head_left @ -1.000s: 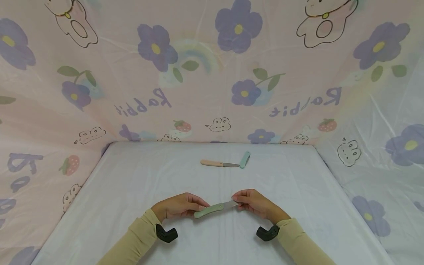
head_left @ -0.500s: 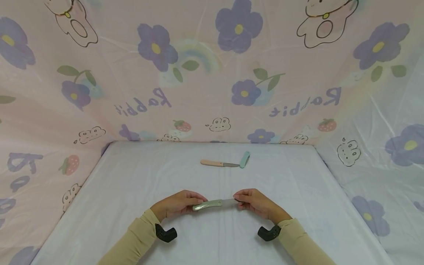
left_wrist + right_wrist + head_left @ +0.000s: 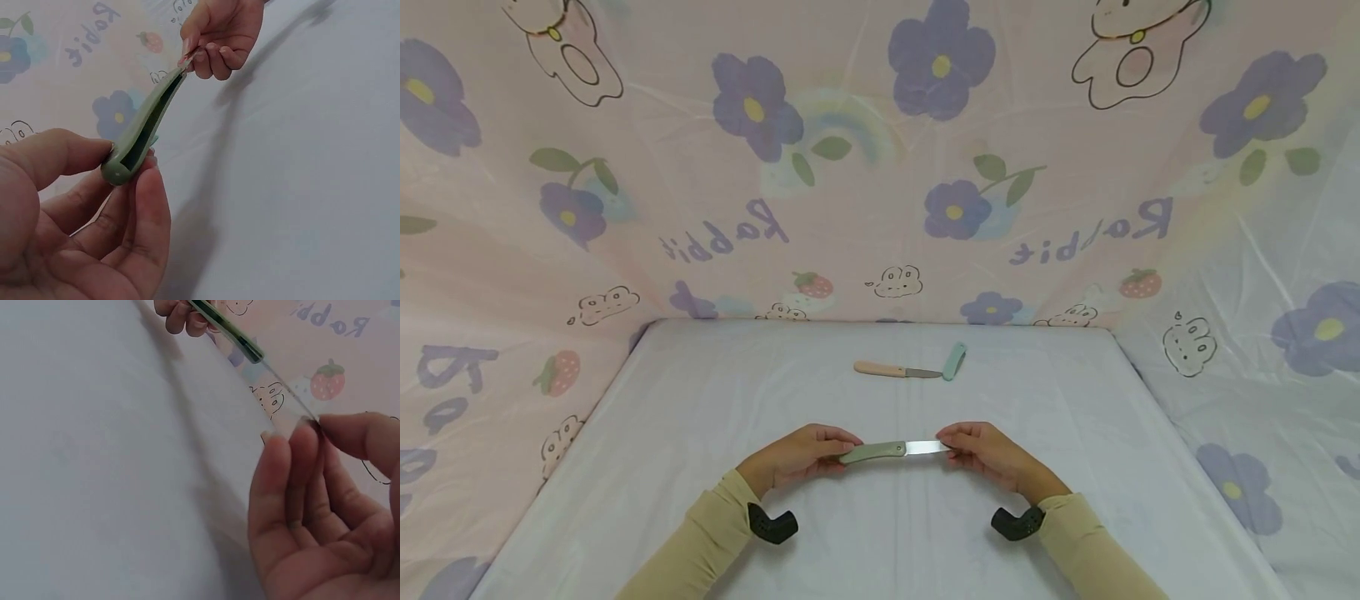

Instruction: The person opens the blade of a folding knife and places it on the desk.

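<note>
The left hand pinches the green handle of the folding knife, held level above the white surface near its front edge. The right hand pinches the blade tip. Farther back lie a tan-handled knife and a green sheath.

Left hand and right hand pinch, fingers curled.

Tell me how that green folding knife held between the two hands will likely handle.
The green folding knife probably pivots at its hinge rather than staying rigid: the left hand grips the slotted handle, the right hand pinches the blade. It looks slim, so likely light. The smooth blade may slip.
</note>
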`<action>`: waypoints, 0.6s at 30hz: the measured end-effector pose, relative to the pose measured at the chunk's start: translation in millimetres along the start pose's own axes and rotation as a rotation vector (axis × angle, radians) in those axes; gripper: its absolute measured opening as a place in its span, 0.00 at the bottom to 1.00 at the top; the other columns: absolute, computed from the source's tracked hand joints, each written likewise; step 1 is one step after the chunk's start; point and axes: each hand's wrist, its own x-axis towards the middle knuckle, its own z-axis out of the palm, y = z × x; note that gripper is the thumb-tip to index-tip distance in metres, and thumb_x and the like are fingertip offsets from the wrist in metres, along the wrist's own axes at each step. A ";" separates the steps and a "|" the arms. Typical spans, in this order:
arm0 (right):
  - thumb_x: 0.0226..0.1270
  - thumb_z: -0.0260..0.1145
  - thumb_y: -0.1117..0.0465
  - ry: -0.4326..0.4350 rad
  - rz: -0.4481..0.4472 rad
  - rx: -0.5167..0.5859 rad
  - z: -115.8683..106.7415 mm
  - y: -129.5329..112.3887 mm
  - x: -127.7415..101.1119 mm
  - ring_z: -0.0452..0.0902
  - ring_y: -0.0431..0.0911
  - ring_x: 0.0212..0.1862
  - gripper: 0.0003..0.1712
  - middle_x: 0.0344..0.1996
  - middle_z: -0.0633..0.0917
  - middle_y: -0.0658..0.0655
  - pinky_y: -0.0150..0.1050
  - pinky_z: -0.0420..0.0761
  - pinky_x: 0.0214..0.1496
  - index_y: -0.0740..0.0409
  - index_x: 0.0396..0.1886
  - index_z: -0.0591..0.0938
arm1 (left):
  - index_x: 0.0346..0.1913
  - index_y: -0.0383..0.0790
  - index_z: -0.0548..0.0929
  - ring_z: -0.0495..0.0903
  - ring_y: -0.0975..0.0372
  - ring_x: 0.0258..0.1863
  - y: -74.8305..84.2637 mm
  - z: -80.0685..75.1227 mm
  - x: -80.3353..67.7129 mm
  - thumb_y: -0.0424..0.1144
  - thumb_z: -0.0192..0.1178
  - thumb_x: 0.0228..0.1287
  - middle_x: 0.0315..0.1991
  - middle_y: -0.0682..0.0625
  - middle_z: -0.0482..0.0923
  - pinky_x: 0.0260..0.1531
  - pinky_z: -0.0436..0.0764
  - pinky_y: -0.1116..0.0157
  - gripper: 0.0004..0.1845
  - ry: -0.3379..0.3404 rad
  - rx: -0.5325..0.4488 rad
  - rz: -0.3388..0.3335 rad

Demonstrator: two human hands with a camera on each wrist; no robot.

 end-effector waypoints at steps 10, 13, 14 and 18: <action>0.65 0.63 0.60 0.020 0.008 0.020 -3.1 -1.0 0.0 0.77 0.44 0.38 0.25 0.43 0.79 0.62 0.37 0.79 0.46 0.76 0.53 0.73 | 0.53 0.32 0.78 0.77 0.58 0.43 2.4 -6.7 4.8 0.36 0.59 0.63 0.49 0.40 0.74 0.47 0.78 0.63 0.17 0.077 -0.065 0.016; 0.65 0.62 0.62 0.023 0.006 0.048 -4.1 -3.1 -0.2 0.78 0.44 0.38 0.24 0.42 0.79 0.61 0.38 0.79 0.47 0.77 0.54 0.72 | 0.53 0.30 0.77 0.78 0.58 0.44 3.6 -7.8 7.3 0.34 0.59 0.63 0.50 0.39 0.73 0.49 0.77 0.62 0.17 0.114 -0.099 0.034; 0.65 0.62 0.62 0.025 0.005 0.059 -4.4 -3.9 -0.1 0.78 0.44 0.39 0.25 0.41 0.80 0.61 0.38 0.79 0.47 0.77 0.54 0.71 | 0.53 0.29 0.76 0.78 0.58 0.44 4.3 -7.9 7.9 0.33 0.59 0.63 0.49 0.39 0.73 0.49 0.76 0.62 0.17 0.126 -0.106 0.043; 0.65 0.62 0.63 0.034 -0.002 0.080 -5.8 -5.9 1.1 0.79 0.45 0.41 0.25 0.42 0.80 0.62 0.39 0.79 0.49 0.78 0.55 0.70 | 0.54 0.27 0.76 0.78 0.58 0.45 6.8 -8.7 11.1 0.32 0.59 0.62 0.48 0.39 0.74 0.51 0.75 0.61 0.18 0.163 -0.135 0.069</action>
